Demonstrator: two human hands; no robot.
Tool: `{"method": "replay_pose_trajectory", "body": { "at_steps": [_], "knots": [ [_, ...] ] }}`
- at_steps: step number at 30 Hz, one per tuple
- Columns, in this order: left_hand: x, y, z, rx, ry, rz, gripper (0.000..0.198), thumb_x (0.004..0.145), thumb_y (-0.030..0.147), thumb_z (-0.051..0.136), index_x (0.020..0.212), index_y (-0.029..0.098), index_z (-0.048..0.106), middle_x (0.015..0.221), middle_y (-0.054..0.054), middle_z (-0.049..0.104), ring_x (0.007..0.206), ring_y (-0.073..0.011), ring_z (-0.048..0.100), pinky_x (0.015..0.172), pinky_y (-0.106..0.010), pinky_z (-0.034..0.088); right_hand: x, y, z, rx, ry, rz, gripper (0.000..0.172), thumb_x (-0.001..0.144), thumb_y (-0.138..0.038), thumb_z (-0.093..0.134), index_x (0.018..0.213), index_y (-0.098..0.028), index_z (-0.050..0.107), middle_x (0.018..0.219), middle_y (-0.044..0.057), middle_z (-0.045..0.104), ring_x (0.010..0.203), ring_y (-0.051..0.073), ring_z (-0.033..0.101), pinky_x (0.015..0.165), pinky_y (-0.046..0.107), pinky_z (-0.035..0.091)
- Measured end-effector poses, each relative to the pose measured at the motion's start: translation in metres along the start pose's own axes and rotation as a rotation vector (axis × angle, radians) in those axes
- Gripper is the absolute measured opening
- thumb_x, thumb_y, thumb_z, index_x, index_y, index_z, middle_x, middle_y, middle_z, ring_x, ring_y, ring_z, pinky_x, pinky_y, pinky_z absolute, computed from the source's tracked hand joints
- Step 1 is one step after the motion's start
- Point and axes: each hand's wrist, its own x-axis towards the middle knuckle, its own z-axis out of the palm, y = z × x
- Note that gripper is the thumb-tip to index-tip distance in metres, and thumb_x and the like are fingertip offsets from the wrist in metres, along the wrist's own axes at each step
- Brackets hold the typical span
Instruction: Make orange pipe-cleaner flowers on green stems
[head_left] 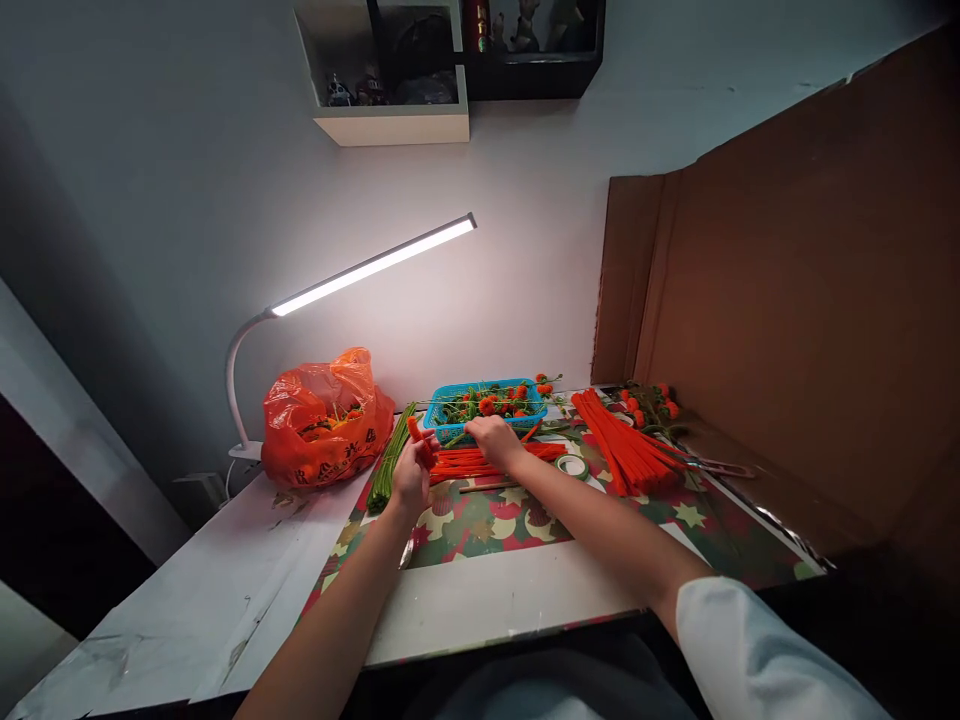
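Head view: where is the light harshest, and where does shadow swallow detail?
In the head view, the long white bar lamp glares nearly featureless, brightening the pale painted wall below; same view, the tall brown cardboard panel dims toward its lower right, where detail is lost.

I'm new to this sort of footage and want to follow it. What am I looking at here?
There is no machine: these are a person's bare hands. The one picture comes from a camera worn on their head, looking forward and down, so both arms reach in from below. The left hand holds a small orange piece. The right hand is at the near side of a blue basket with orange flower heads in it; whether it grips something is too small to tell. On the table also lie a green bundle, a fanned orange bundle, a tape roll and a red plastic bag. A desk lamp shines above.
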Motion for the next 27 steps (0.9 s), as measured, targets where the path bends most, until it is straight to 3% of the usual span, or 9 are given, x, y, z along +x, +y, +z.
{"method": "replay_pose_trajectory", "body": {
  "at_steps": [5,9,12,15,19,23,27],
  "knots": [
    [-0.002,-0.001,0.000,-0.083,-0.070,-0.051,0.023,0.085,0.035,0.049,0.071,0.017,0.052,0.048,0.006,0.039,0.040,-0.0061,0.037,0.043,-0.017,0.035,0.008,0.005,-0.042,0.038,0.218,-0.213,0.028,0.095,-0.015,0.031,0.106,-0.017,0.056,0.095,0.008,0.058,0.085,0.018,0.047,0.077,0.027,0.030],
    [-0.006,-0.002,0.001,-0.079,-0.097,-0.099,0.020,0.089,0.038,0.046,0.081,0.020,0.051,0.048,0.009,0.033,0.033,-0.0043,0.028,0.036,-0.015,0.025,0.011,0.005,-0.067,-0.051,0.276,-0.218,0.031,0.096,-0.021,0.028,0.106,-0.023,0.058,0.098,0.007,0.057,0.091,0.020,0.042,0.080,0.031,0.027],
    [-0.006,-0.002,-0.001,-0.116,-0.125,-0.155,0.016,0.091,0.035,0.043,0.090,0.022,0.051,0.050,0.009,0.034,0.031,-0.0038,0.026,0.035,-0.015,0.024,0.011,0.012,-0.071,-0.113,0.280,-0.217,0.031,0.095,-0.019,0.030,0.108,-0.025,0.058,0.102,0.007,0.057,0.095,0.021,0.040,0.084,0.034,0.023],
    [-0.005,-0.003,-0.001,-0.159,-0.095,-0.200,0.012,0.091,0.030,0.042,0.091,0.021,0.051,0.054,0.007,0.041,0.035,-0.0054,0.036,0.037,-0.016,0.031,0.007,0.023,-0.069,-0.157,0.258,-0.211,0.030,0.094,-0.015,0.033,0.108,-0.024,0.057,0.105,0.007,0.057,0.096,0.022,0.040,0.086,0.035,0.021],
    [-0.003,-0.006,0.002,-0.193,0.026,-0.249,0.015,0.091,0.021,0.039,0.089,0.018,0.054,0.065,0.001,0.055,0.053,-0.0097,0.056,0.052,-0.022,0.046,-0.002,0.027,-0.073,-0.178,0.252,-0.194,0.028,0.094,-0.019,0.033,0.110,-0.021,0.056,0.100,0.008,0.059,0.092,0.021,0.042,0.082,0.034,0.023],
    [-0.003,-0.007,0.006,-0.212,-0.008,-0.188,0.011,0.088,0.017,0.049,0.092,0.018,0.060,0.068,0.002,0.060,0.058,-0.0075,0.059,0.059,-0.018,0.048,-0.021,0.008,-0.081,-0.167,0.232,-0.210,0.026,0.095,-0.021,0.034,0.104,-0.019,0.058,0.089,0.007,0.061,0.082,0.019,0.046,0.074,0.031,0.025],
    [-0.005,-0.009,0.006,-0.149,-0.064,-0.178,0.018,0.081,0.013,0.059,0.098,0.019,0.062,0.075,0.001,0.066,0.066,-0.0073,0.062,0.064,-0.017,0.048,-0.047,-0.021,-0.076,-0.060,0.109,-0.021,0.024,0.093,-0.021,0.037,0.090,-0.017,0.060,0.075,0.005,0.061,0.069,0.014,0.051,0.062,0.026,0.025]
  ]
}}
